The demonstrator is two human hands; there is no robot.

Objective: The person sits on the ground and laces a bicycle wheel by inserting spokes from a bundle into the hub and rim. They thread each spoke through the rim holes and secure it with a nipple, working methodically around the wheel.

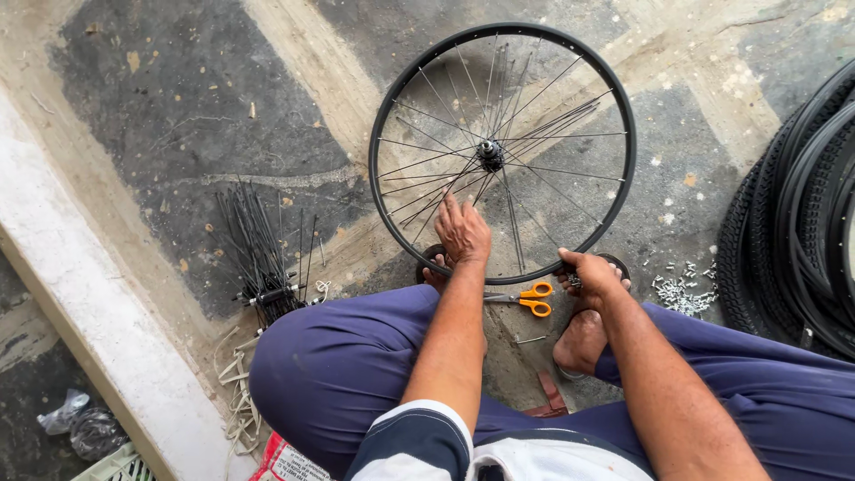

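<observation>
Wheel: a black bicycle rim laced with thin black spokes round a small hub, lying flat on the concrete floor right in front of the seated person, its near edge held down under the person's two sandalled feet. Several spokes hang loose, bunched from the hub toward the rim's right side. The left hand reaches inside the rim just below the hub, fingers stretched forward and close together, tips on the spokes; whether it pinches one spoke cannot be told. The right hand sits at the rim's near right edge, curled into a fist round a small dark tool pressed against the rim. Between the feet, just under the rim's near edge, lie scissors with orange handles, and a short bent bit of metal lies on the floor just below them. To the right of the right foot a heap of small silvery nipples is scattered on the floor, near a stack of black tyres at the right edge of the view. To the left, well apart from the wheel, a bundle of loose black spokes fans out on the floor beside the person's left knee, with pale straps below it. A white ledge runs along the floor's left side.
</observation>
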